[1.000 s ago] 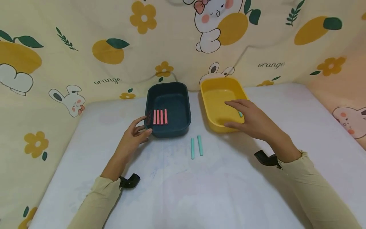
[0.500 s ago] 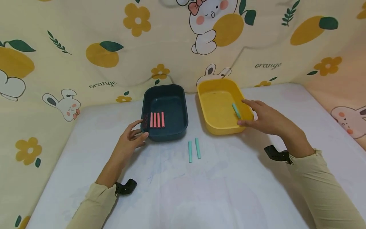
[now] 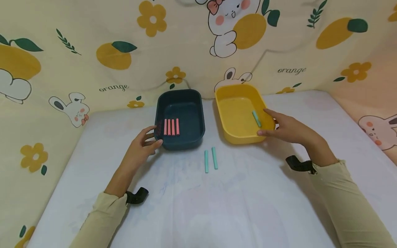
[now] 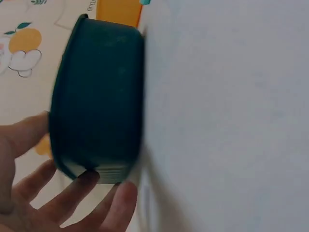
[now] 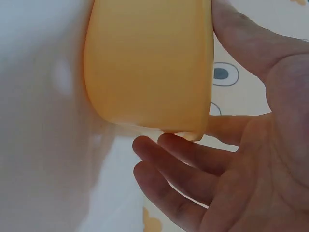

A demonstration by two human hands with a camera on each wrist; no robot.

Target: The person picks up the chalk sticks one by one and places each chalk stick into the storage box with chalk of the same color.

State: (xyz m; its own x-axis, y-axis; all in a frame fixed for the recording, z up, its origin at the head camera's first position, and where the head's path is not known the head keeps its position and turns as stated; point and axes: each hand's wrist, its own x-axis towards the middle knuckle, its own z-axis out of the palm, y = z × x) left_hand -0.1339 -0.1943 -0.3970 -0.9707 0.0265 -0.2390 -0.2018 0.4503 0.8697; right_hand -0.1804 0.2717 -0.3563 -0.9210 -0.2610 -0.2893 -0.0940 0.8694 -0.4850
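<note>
My left hand (image 3: 142,147) holds the near-left corner of a dark teal plastic bin (image 3: 195,137). In the left wrist view the thumb is at the rim of the bin (image 4: 101,96) and the fingers (image 4: 72,195) bend against its side. Several pink chalk sticks (image 3: 171,127) lie side by side in that bin. At the near-right corner of a yellow bin (image 3: 226,119), my right hand (image 3: 289,129) has its thumb on the front rim and fingers along the right side. One mint-green chalk stick (image 3: 256,118) lies tilted inside. The right wrist view shows the yellow wall (image 5: 149,63) between thumb and fingers.
Two mint-green chalk sticks (image 3: 206,161) lie nearly parallel on the white tabletop (image 3: 192,210), in front of the gap between the bins. Behind the bins hangs a cream cloth (image 3: 186,44) printed with rabbits and oranges.
My right hand has moved from above the yellow bin to its right corner, uncovering the green chalk stick inside. The left hand stays on the dark bin; the head view shifts slightly.
</note>
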